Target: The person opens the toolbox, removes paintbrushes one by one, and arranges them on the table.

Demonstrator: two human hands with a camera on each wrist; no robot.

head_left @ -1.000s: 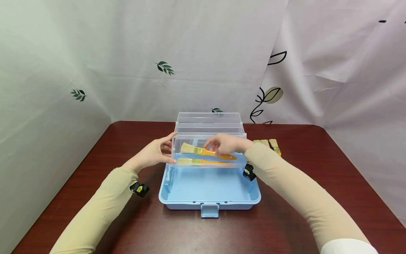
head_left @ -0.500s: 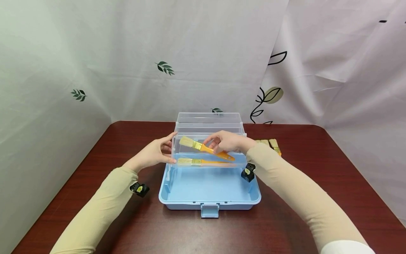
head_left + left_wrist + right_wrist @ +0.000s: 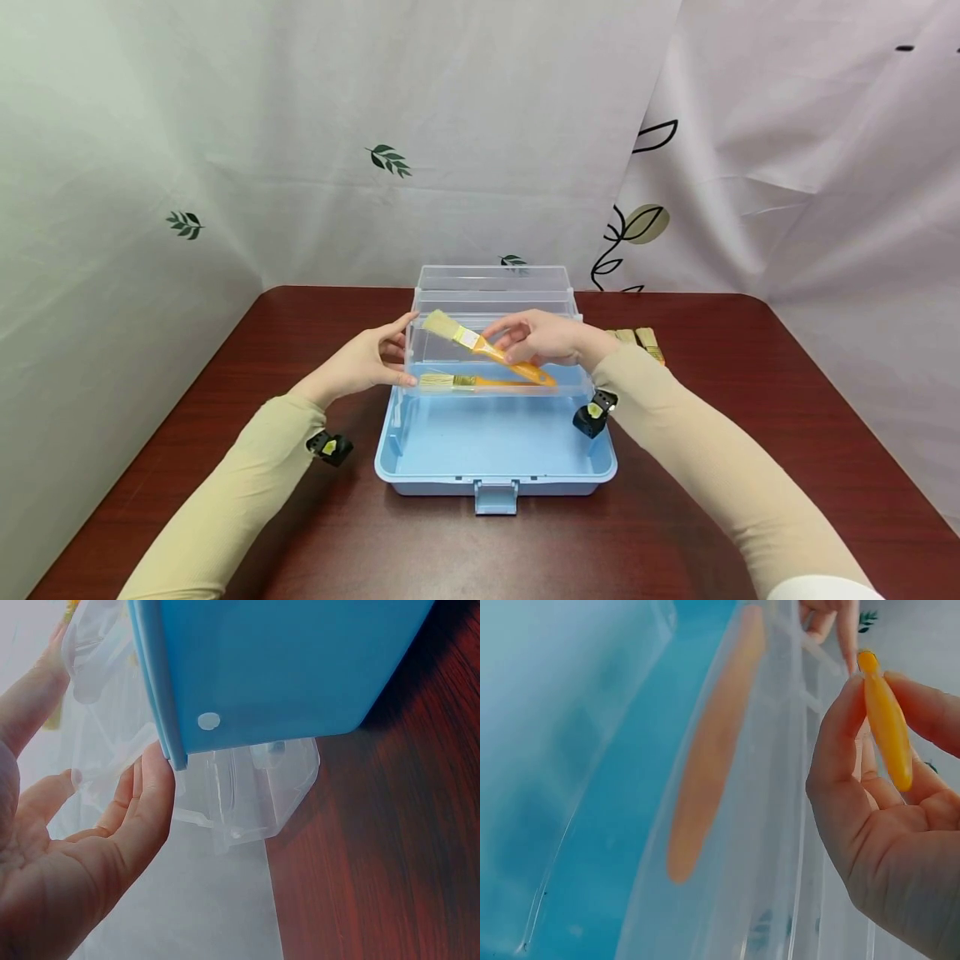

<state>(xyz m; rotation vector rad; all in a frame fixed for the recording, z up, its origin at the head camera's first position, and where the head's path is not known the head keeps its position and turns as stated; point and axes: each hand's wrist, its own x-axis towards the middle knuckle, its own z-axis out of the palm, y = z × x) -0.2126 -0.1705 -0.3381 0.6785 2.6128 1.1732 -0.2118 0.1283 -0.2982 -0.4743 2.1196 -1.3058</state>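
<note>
My right hand [image 3: 551, 336] pinches an orange-handled paintbrush [image 3: 495, 352] by its handle, over the clear plastic tray [image 3: 567, 388] of a blue toolbox [image 3: 450, 487]. The brush tilts, pale bristles up at the left, handle end low at the right. Below it a second paintbrush [image 3: 450, 381] lies inside the tray; its orange handle [image 3: 712, 765] shows through the plastic in the right wrist view. At the tray's left end my left hand [image 3: 375, 357] grips it, thumb at the front lower corner and index finger at the upper edge.
Several more paintbrushes [image 3: 647, 340] lie on the dark red table [image 3: 720, 375] right of the toolbox, partly hidden behind my right arm. A clear lid [image 3: 491, 279] stands raised at the back. The front latch [image 3: 496, 497] hangs down. A pale curtain [image 3: 480, 100] closes off the back.
The held paintbrush has tilted more steeply, its bristle end rising away from the brush in the tray. My right hand has shifted slightly right. My left hand stays in place.
</note>
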